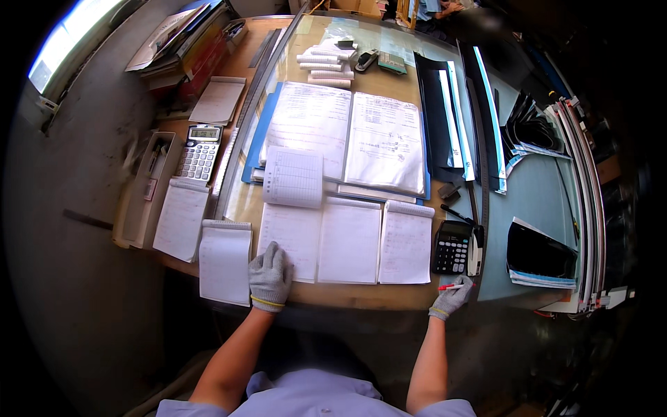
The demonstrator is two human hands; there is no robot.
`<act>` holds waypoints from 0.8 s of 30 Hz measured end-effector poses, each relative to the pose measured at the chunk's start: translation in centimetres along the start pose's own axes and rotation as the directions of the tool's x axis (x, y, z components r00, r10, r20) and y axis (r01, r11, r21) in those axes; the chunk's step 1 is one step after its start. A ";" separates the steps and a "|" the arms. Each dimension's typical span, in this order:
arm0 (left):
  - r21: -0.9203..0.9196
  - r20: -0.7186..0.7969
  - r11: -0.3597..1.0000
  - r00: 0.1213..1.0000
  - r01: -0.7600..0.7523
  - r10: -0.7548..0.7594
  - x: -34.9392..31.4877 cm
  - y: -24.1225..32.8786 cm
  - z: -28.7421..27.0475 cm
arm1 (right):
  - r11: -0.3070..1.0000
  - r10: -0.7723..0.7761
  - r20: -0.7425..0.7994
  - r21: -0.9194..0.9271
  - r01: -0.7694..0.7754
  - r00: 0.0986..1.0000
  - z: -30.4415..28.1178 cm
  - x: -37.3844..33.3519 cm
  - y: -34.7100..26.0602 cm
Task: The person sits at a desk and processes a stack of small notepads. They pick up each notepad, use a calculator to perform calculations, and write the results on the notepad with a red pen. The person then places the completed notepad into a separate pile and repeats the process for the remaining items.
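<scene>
My left hand (270,279), in a grey knitted glove with a yellow cuff edge, rests on the lower left part of a notepad (292,233) whose top sheet (294,177) is folded back. Its fingers lie on the paper and hold nothing. At the table's front edge, my gloved right hand (451,299) grips a red pen (453,286), just below a black calculator (451,248). Two more written notepads (349,240) (407,243) lie between my hands. Beyond them is an open blue folder (258,132) with written pages (385,142).
Left of me are a notepad (226,264), another pad (182,219), a silver calculator (200,153) and a long box (132,215) of pens. Black sheets (438,125) and a metal ruler (484,146) lie right. Rolled pads (326,66) and a person (434,8) are at the back.
</scene>
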State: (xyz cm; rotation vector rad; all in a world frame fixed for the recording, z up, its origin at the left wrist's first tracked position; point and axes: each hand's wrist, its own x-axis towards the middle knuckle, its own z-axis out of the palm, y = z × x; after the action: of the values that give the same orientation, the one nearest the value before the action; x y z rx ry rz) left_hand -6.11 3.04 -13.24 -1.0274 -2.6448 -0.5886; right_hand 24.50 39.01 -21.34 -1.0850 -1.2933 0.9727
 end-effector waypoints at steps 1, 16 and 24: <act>-0.009 0.007 1.000 1.000 0.014 -0.014 0.0 0.0 0.0 | 1.000 0.001 -0.009 0.006 -0.001 1.000 0.1 0.0 0.1; -0.046 -0.002 0.999 1.000 0.028 -0.028 0.0 -0.3 0.2 | 0.986 0.108 -0.031 0.132 -0.103 0.994 0.3 0.6 0.0; -0.063 0.013 0.997 0.999 0.037 -0.036 -0.1 -0.6 0.6 | 0.999 0.025 -0.029 0.038 -0.024 0.999 0.5 0.3 -0.5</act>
State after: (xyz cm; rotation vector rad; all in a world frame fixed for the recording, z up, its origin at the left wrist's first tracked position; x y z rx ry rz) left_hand -6.45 2.83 -13.95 -1.0050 -2.6765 -0.6807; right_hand 24.00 39.19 -20.77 -1.0843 -1.2363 0.9922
